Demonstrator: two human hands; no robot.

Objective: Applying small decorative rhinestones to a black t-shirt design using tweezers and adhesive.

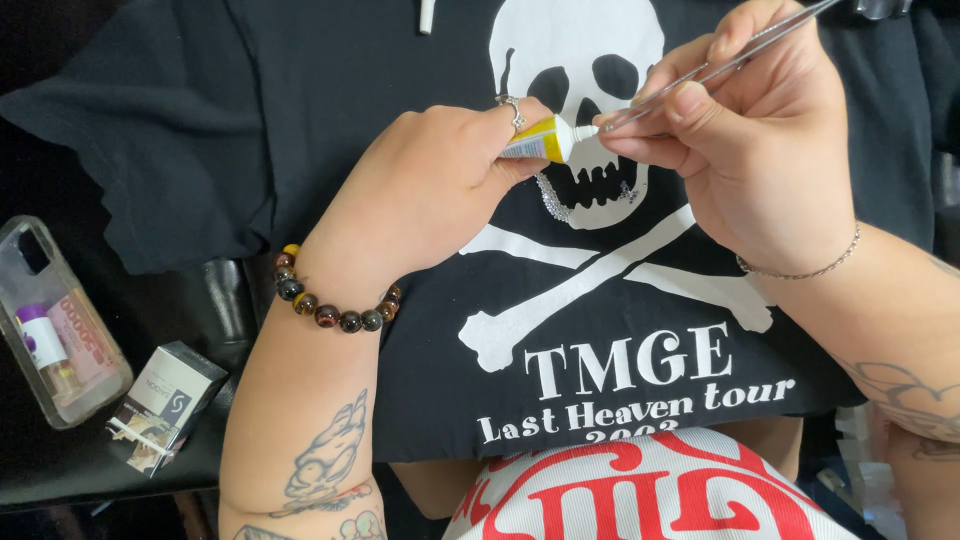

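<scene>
My left hand [430,190] grips a small yellow and white glue tube [540,140], its white nozzle pointing right. My right hand [750,150] pinches thin metal tweezers [700,72], their tips touching the nozzle. Both hands hover over a black T-shirt [300,120] with a white skull and crossbones print [585,200]. A short line of small clear rhinestones [552,200] runs along the skull's jaw below the tube. A beaded bracelet circles my left wrist and a thin chain circles my right.
At the left lie a clear phone case [55,330] holding a small purple-capped bottle [42,335] and a small white and black box [165,405]. A white garment with red print [640,490] sits at the bottom.
</scene>
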